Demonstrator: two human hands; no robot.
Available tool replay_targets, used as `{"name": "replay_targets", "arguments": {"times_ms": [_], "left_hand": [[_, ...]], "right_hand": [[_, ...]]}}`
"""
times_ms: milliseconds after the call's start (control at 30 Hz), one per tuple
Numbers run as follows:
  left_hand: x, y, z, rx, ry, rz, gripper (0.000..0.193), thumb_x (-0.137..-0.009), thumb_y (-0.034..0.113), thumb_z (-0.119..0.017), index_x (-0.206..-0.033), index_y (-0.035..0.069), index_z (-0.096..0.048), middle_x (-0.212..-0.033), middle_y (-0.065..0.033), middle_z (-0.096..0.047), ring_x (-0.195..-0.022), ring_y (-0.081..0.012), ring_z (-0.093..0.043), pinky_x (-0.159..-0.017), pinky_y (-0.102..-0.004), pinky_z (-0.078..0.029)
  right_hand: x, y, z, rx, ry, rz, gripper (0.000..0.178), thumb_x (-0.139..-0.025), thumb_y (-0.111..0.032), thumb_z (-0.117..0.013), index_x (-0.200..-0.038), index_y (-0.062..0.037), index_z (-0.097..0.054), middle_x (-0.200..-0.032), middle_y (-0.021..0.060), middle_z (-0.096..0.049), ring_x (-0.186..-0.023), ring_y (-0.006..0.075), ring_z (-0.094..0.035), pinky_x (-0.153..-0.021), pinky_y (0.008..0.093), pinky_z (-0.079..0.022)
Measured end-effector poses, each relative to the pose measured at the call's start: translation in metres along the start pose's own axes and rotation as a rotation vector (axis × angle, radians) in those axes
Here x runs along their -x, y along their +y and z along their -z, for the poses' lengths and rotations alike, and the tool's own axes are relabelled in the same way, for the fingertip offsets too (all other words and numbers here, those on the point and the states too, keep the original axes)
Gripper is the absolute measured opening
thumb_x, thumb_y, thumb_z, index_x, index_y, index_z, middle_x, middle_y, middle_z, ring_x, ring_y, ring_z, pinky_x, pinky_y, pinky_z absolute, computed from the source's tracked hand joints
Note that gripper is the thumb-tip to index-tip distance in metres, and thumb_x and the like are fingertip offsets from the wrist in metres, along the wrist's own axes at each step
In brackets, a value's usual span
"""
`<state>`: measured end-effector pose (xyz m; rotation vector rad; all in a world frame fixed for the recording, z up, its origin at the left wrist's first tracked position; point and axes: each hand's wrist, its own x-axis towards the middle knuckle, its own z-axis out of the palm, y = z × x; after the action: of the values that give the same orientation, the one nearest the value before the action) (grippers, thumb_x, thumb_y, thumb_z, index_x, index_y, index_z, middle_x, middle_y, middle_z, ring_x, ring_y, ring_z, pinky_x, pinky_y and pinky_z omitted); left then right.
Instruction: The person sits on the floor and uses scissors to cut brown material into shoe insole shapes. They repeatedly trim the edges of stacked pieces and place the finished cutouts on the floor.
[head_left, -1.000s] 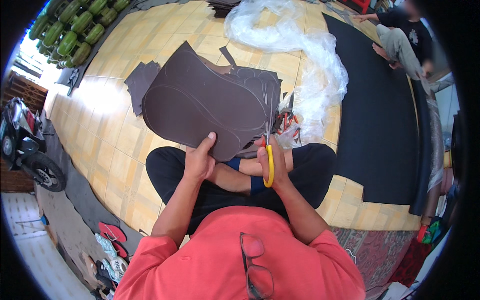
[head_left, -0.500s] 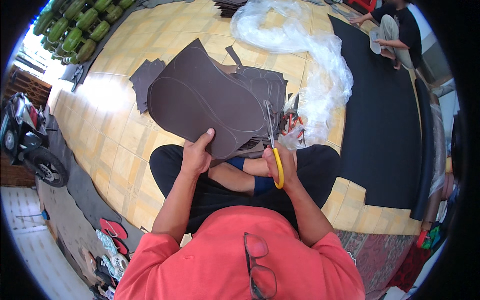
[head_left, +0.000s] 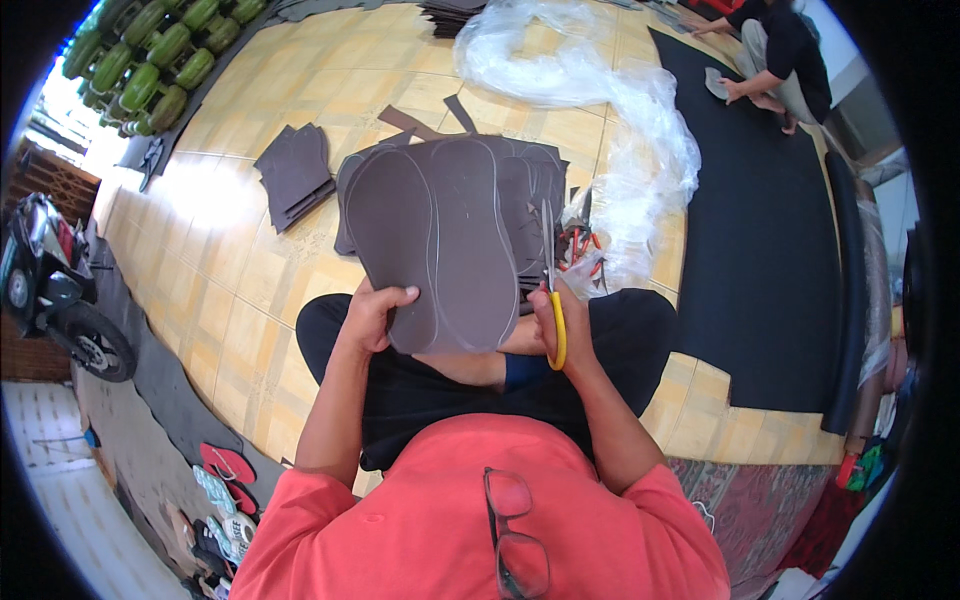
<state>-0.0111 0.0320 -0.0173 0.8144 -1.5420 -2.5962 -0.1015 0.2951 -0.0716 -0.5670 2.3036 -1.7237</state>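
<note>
My left hand point(head_left: 376, 316) grips the lower left edge of a dark brown sheet point(head_left: 465, 235), thumb on top. Curved pale outlines shaped like shoe soles are drawn on it. My right hand point(head_left: 562, 318) is closed around yellow-handled scissors point(head_left: 557, 335), blades pointing away from me beside the sheet's right edge. How far the blades are parted is hard to make out. Under and behind the held sheet lies a pile of similar brown sheets point(head_left: 540, 170), partly covered. Brown offcut strips point(head_left: 408, 123) lie just beyond it.
A smaller stack of brown pieces point(head_left: 293, 172) lies left on the tiles. Red-handled tools point(head_left: 588, 248) and crumpled clear plastic point(head_left: 645, 150) are at right. Past them stretches a long black sheet point(head_left: 760, 250), where another person point(head_left: 785, 65) crouches. A motorcycle point(head_left: 70, 290) stands far left.
The brown sheet has turned clockwise to stand more upright, and my left hand has shifted slightly left. The scissors stay nearly in place. The other person's hand moved left with a pale flat piece.
</note>
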Motion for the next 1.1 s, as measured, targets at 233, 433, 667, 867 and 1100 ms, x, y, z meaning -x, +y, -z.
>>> {"name": "replay_targets", "arguments": {"times_ms": [233, 433, 667, 867, 1100], "left_hand": [[0.013, -0.014, 0.011, -0.134, -0.101, 0.164, 0.062, -0.064, 0.003, -0.070, -0.125, -0.001, -0.056, -0.112, -0.0088, -0.063, -0.106, -0.0222, -0.057, -0.096, -0.0335, -0.042], [0.014, -0.011, 0.007, -0.157, -0.122, 0.187, 0.064, -0.064, 0.004, -0.071, -0.126, -0.002, -0.056, -0.114, -0.0083, -0.063, -0.108, -0.0207, -0.056, -0.098, -0.0311, -0.040], [0.011, -0.002, 0.018, -0.243, -0.113, 0.165, 0.068, -0.061, 0.006, -0.071, -0.127, -0.002, -0.056, -0.114, -0.0082, -0.063, -0.108, -0.0207, -0.056, -0.098, -0.0299, -0.040], [-0.006, 0.030, 0.036, -0.370, -0.143, 0.124, 0.073, -0.054, 0.008, -0.070, -0.125, -0.004, -0.057, -0.112, -0.0115, -0.065, -0.105, -0.0241, -0.058, -0.098, -0.0306, -0.040], [-0.026, 0.043, 0.054, -0.440, -0.213, 0.176, 0.071, -0.061, 0.008, -0.071, -0.129, -0.001, -0.055, -0.119, -0.0101, -0.062, -0.108, -0.0214, -0.056, -0.100, -0.0303, -0.038]], "right_hand": [[-0.015, -0.029, 0.010, 0.048, 0.013, 0.082, 0.026, -0.093, -0.025, -0.060, -0.096, -0.0006, -0.054, -0.081, 0.0152, -0.059, -0.074, 0.0253, -0.059, -0.068, 0.0358, -0.047], [-0.015, -0.026, 0.013, 0.097, 0.030, 0.167, 0.031, -0.093, -0.030, -0.061, -0.099, -0.0009, -0.054, -0.084, 0.0168, -0.059, -0.075, 0.0296, -0.059, -0.069, 0.0367, -0.047], [-0.009, -0.036, 0.025, 0.076, -0.092, 0.039, 0.034, -0.093, -0.033, -0.061, -0.089, -0.0012, -0.051, -0.071, 0.0165, -0.055, -0.066, 0.0303, -0.058, -0.063, 0.0370, -0.045], [-0.003, -0.025, 0.042, 0.057, -0.196, 0.028, 0.049, -0.095, -0.044, -0.057, -0.076, 0.0001, -0.049, -0.061, 0.0119, -0.044, -0.057, 0.0208, -0.039, -0.054, 0.0350, -0.035], [-0.001, 0.013, 0.043, -0.066, -0.172, -0.171, 0.052, -0.098, -0.046, -0.050, -0.076, -0.0005, -0.059, -0.049, 0.0024, -0.045, -0.034, 0.0107, -0.044, -0.034, 0.0275, -0.036]]}}
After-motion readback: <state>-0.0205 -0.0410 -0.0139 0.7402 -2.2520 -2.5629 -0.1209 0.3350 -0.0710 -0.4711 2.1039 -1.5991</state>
